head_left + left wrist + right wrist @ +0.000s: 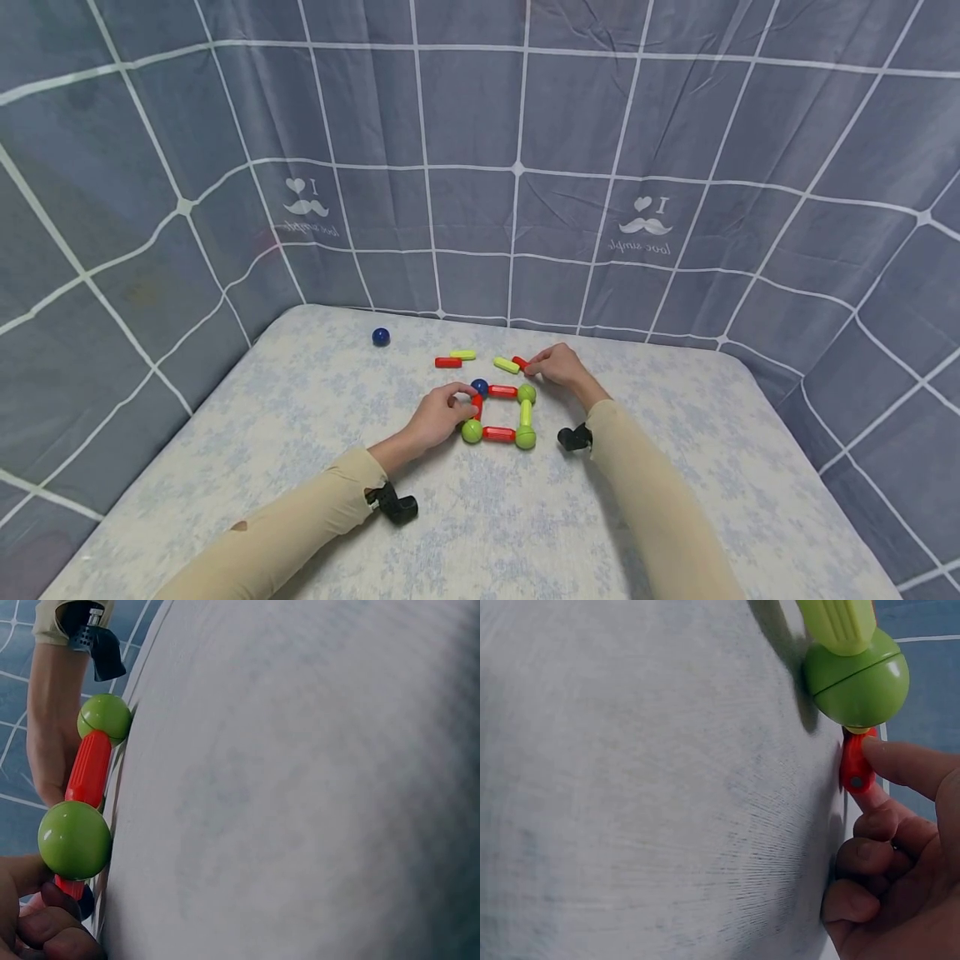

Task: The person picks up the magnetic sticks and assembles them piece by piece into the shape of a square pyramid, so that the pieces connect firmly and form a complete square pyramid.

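Note:
A square of balls and rods lies on the table. Its far left corner is a blue ball (pixel 479 386); green balls (pixel 525 437) form the other three corners. Red rods (pixel 498 433) make up the near, far and left sides, and a yellow-green rod (pixel 526 413) the right side. My left hand (pixel 435 417) pinches the left red rod (pixel 477 406) between thumb and fingers, beside the near left green ball (pixel 75 840). Beyond the far right corner, my right hand (pixel 557 367) pinches a loose red rod (pixel 857 769) between thumb and index finger, low at the table.
Behind the square lie a yellow-green rod (pixel 506 365) close to my right hand, another yellow-green rod (pixel 463 355) and a red rod (pixel 448 362). A loose blue ball (pixel 381 337) sits at the back left. A grey gridded curtain (pixel 472 208) hangs behind the table (pixel 315 400).

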The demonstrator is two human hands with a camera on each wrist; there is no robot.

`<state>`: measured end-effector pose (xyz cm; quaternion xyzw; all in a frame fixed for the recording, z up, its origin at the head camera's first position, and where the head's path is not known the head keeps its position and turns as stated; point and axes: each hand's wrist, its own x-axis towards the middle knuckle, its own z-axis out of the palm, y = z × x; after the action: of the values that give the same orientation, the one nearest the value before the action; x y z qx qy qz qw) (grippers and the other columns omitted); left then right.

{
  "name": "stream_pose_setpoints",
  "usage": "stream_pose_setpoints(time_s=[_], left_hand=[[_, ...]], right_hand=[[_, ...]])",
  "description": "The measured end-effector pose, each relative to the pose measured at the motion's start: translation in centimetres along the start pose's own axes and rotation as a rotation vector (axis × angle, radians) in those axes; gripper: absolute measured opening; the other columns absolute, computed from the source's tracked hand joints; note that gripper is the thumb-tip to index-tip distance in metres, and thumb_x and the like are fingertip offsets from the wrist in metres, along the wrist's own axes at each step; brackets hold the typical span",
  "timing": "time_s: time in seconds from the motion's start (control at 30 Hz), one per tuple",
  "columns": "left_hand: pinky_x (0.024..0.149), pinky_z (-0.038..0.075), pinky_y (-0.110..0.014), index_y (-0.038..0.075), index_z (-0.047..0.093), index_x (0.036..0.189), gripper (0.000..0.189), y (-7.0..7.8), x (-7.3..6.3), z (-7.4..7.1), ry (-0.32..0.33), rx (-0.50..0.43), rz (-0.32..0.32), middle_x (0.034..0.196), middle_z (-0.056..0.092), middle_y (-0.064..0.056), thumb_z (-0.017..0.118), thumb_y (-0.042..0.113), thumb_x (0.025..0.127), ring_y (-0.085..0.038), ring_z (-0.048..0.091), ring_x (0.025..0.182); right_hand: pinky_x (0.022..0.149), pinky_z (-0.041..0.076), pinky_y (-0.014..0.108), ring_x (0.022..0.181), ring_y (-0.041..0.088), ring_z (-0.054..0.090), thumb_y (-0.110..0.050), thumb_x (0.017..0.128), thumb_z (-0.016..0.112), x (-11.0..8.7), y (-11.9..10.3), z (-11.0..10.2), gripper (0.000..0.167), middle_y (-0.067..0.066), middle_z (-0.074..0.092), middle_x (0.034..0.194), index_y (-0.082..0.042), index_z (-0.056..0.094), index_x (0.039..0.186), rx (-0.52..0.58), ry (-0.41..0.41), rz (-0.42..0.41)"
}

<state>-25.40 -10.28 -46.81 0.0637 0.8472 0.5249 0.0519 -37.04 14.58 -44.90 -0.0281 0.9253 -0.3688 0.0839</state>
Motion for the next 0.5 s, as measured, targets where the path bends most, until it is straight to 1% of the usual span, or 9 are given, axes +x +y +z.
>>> stream_pose_setpoints(time_s=[0.17,0.27,0.37,0.5], left_hand=[[0.061,0.039,-0.029,0.013,0.068,0.121,0.027,0.1,0.05,-0.08,-0.001,-0.002,0.001,0.074,0.056,-0.004,0.069,0.021,0.096,-0.016,0.049,0.065],[0.062,0.039,-0.03,0.013,0.068,0.121,0.026,0.1,0.01,-0.09,-0.003,-0.005,0.001,0.075,0.057,-0.004,0.069,0.02,0.096,-0.016,0.05,0.066],[0.062,0.039,-0.03,0.014,0.068,0.121,0.026,0.06,0.02,-0.04,0.0,0.001,0.001,0.076,0.058,-0.005,0.069,0.02,0.096,-0.016,0.05,0.066],[0.062,0.039,-0.03,0.014,0.068,0.121,0.026,-0.06,0.13,0.1,0.002,0.001,-0.002,0.076,0.058,-0.005,0.069,0.021,0.096,-0.016,0.05,0.066]], right_hand=[[0.067,0.042,0.027,0.08,0.018,0.052,-0.023,0.088,0.076,-0.05,0.3,0.21,0.023,0.007,0.069,0.096,-0.006,0.079,0.103,0.015,0.016,-0.012],[0.07,0.043,0.027,0.085,0.019,0.053,-0.024,0.09,0.074,-0.22,0.54,0.4,0.026,0.009,0.071,0.106,-0.006,0.078,0.108,0.036,0.023,-0.019],[0.07,0.042,0.028,0.086,0.019,0.053,-0.023,0.091,0.072,-0.39,0.76,0.61,0.027,0.011,0.069,0.112,-0.006,0.077,0.111,0.058,0.031,-0.017],[0.067,0.042,0.027,0.082,0.019,0.052,-0.022,0.093,0.071,-0.58,0.94,0.65,0.026,0.011,0.068,0.111,-0.006,0.076,0.112,0.075,0.046,-0.023]])
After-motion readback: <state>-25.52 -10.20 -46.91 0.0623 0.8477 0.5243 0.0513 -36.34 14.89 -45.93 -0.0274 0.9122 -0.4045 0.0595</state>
